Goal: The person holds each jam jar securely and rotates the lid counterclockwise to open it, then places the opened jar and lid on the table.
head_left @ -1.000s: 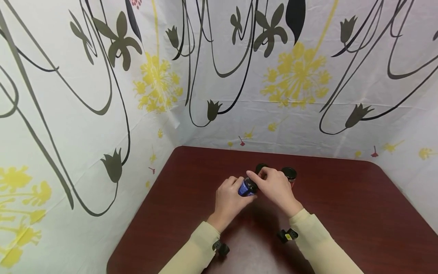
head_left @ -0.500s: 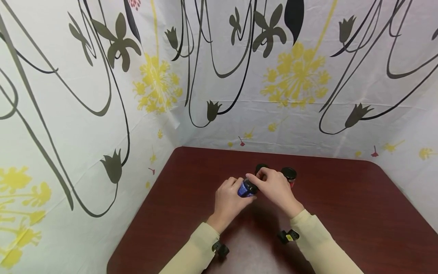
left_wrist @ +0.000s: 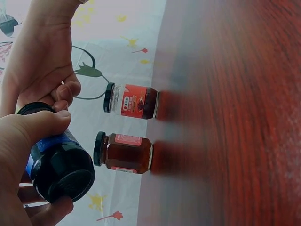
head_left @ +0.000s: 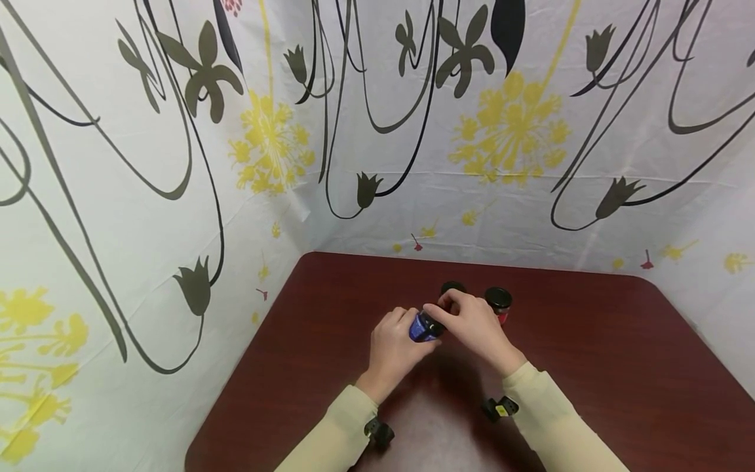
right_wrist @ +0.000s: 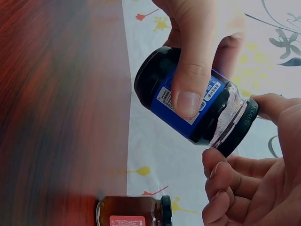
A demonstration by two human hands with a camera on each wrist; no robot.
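Note:
A glass jar (right_wrist: 162,115) with a blue label, a barcode and dark contents is held tilted above the table. My left hand (head_left: 390,351) grips its body, with the thumb lying across the label in the right wrist view. On the black lid (right_wrist: 241,126), my right hand (head_left: 479,331) pinches the edge between thumb and fingertips. The lid sits at the jar's mouth. Seen from the left wrist, the jar's dark base (left_wrist: 70,172) faces the camera, and the left fingers wrap around its side.
Behind the hands, two more black-lidded jars stand upright on the dark red table (head_left: 596,354): one with a red label (left_wrist: 135,100), one with brown contents (left_wrist: 127,154). Patterned cloth (head_left: 389,151) hangs behind and left of the table.
The right hand and wrist have shifted very slightly to the right, still at the lid. The left hand keeps its hold on the jar, almost unmoved.

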